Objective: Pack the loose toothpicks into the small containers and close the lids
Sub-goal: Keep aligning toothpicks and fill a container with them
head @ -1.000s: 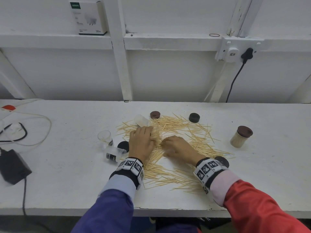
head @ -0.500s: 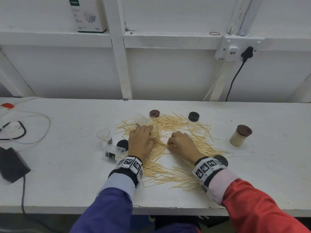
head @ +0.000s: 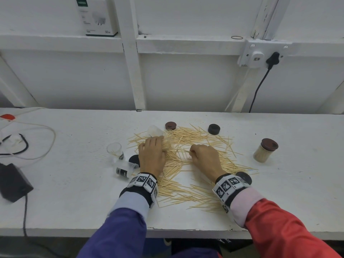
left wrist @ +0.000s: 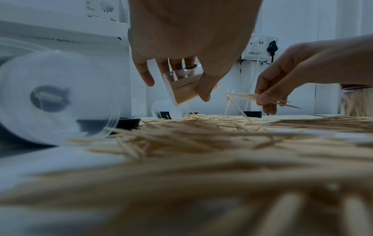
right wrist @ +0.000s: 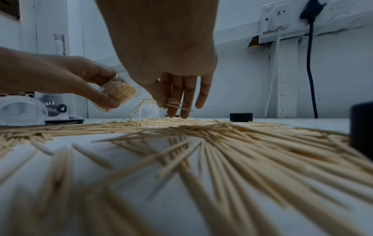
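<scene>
Left hand grips a clear container, tilted on its side just above the pile, mouth toward 3 o'clock, packed with toothpicks. Thumb under, fingers over it.

Right hand pinches a small bundle of toothpicks between thumb and fingers, just beside the container mouth, not touching it. Other fingertips reach down to the pile.

Loose toothpicks spread on the white counter centre, from under both wrists out to 12 o'clock.

Other containers:
- filled jar with brown lid upright at 3 o'clock of the pile, well apart from the hands, lid on
- clear empty cup upright at 9 o'clock of the left hand
- clear container with black label lying on its side near the left wrist
- another clear one on its side at 12 o'clock of the left hand

Loose lids: brown lid and black lid at the far edge of the pile, black lid just left of the left hand, black lid just beside the right wrist.

Cables and a black adapter at far 9 o'clock.
</scene>
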A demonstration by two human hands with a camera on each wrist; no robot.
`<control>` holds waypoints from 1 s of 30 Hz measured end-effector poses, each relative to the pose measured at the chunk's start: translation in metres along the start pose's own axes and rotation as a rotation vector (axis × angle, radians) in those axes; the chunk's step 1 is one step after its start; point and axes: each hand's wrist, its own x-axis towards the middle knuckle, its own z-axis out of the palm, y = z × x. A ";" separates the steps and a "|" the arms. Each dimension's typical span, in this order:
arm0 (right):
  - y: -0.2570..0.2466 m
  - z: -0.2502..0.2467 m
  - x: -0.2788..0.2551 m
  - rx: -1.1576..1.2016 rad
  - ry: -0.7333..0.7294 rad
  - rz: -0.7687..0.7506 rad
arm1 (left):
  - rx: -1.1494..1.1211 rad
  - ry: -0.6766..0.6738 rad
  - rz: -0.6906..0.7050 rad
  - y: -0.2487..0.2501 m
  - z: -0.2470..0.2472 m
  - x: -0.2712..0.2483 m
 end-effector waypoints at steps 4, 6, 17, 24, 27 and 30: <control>0.000 0.000 -0.001 0.038 0.092 0.018 | -0.005 -0.034 -0.004 -0.001 0.002 0.000; -0.001 0.000 -0.001 0.052 0.120 -0.002 | 0.002 -0.060 0.005 -0.001 0.002 0.000; 0.000 0.002 0.000 0.088 0.181 -0.110 | -0.066 -0.157 0.085 0.001 0.001 0.000; -0.002 0.001 -0.001 0.109 0.228 -0.255 | -0.124 -0.237 0.208 0.004 0.003 -0.001; -0.002 0.000 -0.001 0.126 0.228 -0.287 | -0.150 -0.259 0.219 0.004 0.003 -0.001; -0.002 0.003 0.000 0.167 0.188 -0.303 | -0.176 -0.267 0.213 0.006 0.002 -0.002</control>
